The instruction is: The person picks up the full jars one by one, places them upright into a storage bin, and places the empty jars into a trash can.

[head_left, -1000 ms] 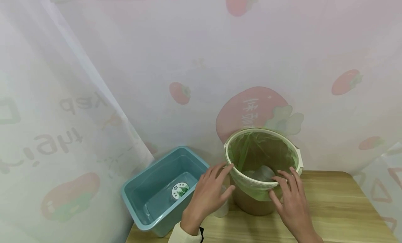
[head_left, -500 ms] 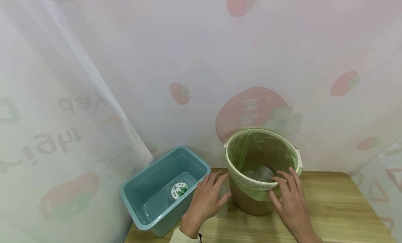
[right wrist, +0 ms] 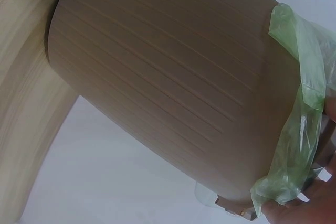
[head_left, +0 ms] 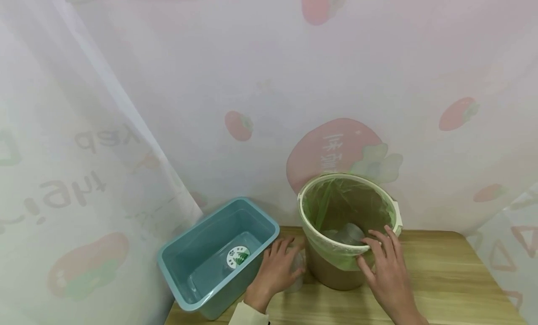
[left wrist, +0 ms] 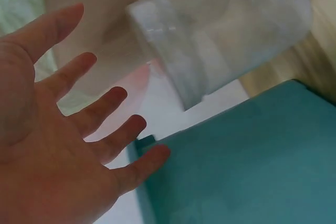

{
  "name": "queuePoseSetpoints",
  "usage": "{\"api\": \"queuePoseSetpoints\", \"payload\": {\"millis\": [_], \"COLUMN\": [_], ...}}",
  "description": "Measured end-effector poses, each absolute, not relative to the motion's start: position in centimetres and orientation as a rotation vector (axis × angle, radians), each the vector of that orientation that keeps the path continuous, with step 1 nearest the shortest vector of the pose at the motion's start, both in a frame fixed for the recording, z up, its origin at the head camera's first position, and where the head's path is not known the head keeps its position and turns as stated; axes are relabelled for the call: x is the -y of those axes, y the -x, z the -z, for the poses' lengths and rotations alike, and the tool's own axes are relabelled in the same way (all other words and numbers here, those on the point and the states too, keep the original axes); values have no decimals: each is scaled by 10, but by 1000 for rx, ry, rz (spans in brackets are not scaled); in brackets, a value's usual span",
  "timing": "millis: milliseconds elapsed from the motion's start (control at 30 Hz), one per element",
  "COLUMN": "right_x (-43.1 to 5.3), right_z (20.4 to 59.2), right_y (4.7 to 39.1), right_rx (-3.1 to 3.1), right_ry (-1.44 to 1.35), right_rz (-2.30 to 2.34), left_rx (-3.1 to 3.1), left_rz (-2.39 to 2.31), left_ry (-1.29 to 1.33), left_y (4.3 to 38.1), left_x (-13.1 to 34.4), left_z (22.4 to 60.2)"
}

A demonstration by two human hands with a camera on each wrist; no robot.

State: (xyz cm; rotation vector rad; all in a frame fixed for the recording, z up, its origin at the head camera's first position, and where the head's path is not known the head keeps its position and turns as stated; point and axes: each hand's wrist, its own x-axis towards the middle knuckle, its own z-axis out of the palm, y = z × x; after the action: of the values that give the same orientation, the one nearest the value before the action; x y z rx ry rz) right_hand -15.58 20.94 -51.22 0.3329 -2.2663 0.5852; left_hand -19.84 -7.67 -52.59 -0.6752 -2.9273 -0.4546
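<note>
My left hand [head_left: 275, 271] hovers with spread fingers over a clear plastic jar [head_left: 298, 273], which stands between the blue tub and the trash can. In the left wrist view a gap separates the fingertips from the jar [left wrist: 236, 30]. My right hand [head_left: 388, 273] grips the front right of the trash can's pale rim [head_left: 332, 240], thumb outside and fingers over the edge. The trash can [right wrist: 157, 72] is brown and ribbed, lined with a green plastic bag [right wrist: 296, 140] folded over the rim. Inside it lies another clear container [head_left: 352, 234].
A blue-green rectangular tub [head_left: 166, 269] stands left of the trash can. At its bottom is a clear item with a round white and green label [head_left: 238, 257]. The wooden table [head_left: 445, 278] extends right; a strawberry-print curtain [head_left: 189, 82] hangs behind.
My left hand has left the trash can's rim and moved down and slightly left, over the clear jar. The right hand stays on the rim.
</note>
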Motion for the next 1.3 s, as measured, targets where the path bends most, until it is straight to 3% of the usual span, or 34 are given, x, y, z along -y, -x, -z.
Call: {"api": "queuePoseSetpoints", "payload": {"millis": [1000,1300], "right_x": [-210,-209], "right_z": [514,515], "right_y": [158,158], "right_rx": [2247,2264], "right_ry": [-338,-326], "right_rz": [-574,-584], "left_rx": [2942,2899], "left_rz": [619,594], "left_ry": [693,660], "left_y": [214,203], "left_x": [77,82], "left_z": [575,566]}}
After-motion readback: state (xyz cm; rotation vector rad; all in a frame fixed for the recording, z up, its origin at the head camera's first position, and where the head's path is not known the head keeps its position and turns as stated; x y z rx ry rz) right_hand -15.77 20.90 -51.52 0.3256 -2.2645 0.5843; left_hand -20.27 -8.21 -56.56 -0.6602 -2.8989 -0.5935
